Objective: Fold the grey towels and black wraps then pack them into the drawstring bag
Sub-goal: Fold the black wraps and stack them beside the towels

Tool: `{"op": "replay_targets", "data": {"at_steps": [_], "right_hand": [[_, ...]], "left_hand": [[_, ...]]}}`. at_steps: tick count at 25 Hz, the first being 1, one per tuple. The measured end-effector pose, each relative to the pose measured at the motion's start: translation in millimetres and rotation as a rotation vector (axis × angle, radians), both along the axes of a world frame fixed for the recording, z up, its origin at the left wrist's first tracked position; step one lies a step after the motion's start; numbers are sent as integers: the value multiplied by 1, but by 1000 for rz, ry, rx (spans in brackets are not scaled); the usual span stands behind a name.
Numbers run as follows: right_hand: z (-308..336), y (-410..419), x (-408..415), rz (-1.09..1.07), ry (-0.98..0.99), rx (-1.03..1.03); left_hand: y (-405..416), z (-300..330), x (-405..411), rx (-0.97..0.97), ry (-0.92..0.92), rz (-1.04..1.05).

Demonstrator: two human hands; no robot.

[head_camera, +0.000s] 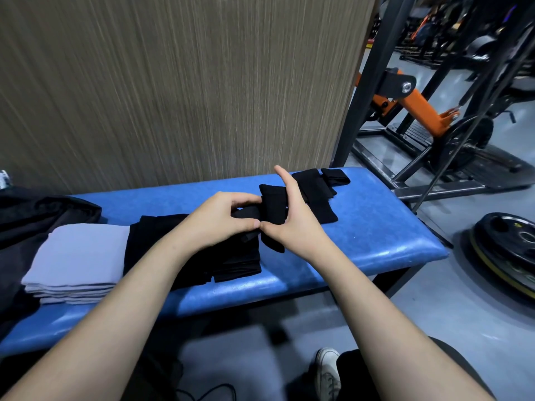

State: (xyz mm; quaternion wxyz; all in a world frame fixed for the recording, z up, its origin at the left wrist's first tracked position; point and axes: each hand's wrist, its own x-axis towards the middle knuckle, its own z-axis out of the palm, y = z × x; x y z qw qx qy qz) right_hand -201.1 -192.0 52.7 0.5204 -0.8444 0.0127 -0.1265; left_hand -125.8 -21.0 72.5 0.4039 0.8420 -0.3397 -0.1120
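On the blue bench (376, 241) both hands hold one black wrap (272, 209) just above the padding. My left hand (223, 218) pinches its left end. My right hand (292, 221) grips its middle, thumb raised. A pile of folded black wraps (225, 261) lies under my left wrist. More black wraps (318, 192) lie loose behind my right hand. A stack of folded grey towels (78, 261) sits to the left. The dark drawstring bag (34, 221) lies at the bench's left end.
A wood-grain wall panel (173, 82) rises right behind the bench. A black and orange weight machine (419, 105) stands to the right, with a weight plate (509, 250) on the grey floor. My shoe (327, 371) is below the bench.
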Motion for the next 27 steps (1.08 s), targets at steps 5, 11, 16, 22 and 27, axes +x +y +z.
{"op": "replay_targets", "data": {"at_steps": [5,11,16,22,27], "right_hand": [[1,-1,-2,92,51,68],[-4,-1,-2,167,72,104],[-4,-5,3,-4,4,-15],[-3,-10,1,1,127,58],[2,-8,-1,36,176,177]], "left_hand": [[0,4,-4,-162,215,-23],[1,-1,-3,23,66,100],[2,-1,-2,-110,80,75],[3,1,-3,-182,81,37],[5,-2,-2,100,-170,130]]}}
